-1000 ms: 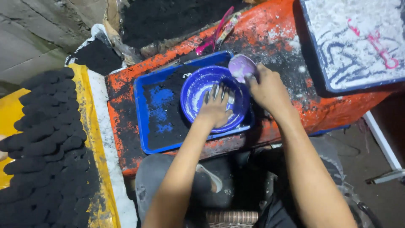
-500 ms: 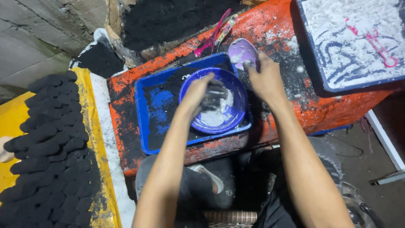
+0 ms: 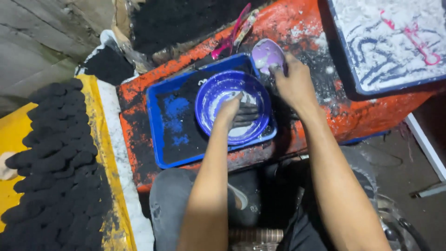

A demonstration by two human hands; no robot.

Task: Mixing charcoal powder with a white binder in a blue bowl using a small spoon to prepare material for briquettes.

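While black lumps [image 3: 51, 153] fill the yellow board [image 3: 11, 125] at left, we rest our left hand [image 3: 237, 111], fingers loosely curled, in the blue bowl [image 3: 211, 100] on the tray [image 3: 155, 135]; our right hand [image 3: 292, 83] grips a lilac scoop [image 3: 265, 53] just beyond.

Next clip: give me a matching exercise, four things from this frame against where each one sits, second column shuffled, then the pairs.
Things:
1. left hand
2. right hand
3. blue bowl
4. black lumps

Places:
A. on the yellow sheet, far left
B. in the blue tray
C. inside the bowl, on the white paste
D. on the small purple cup, behind the bowl

Pairs: 1-C, 2-D, 3-B, 4-A
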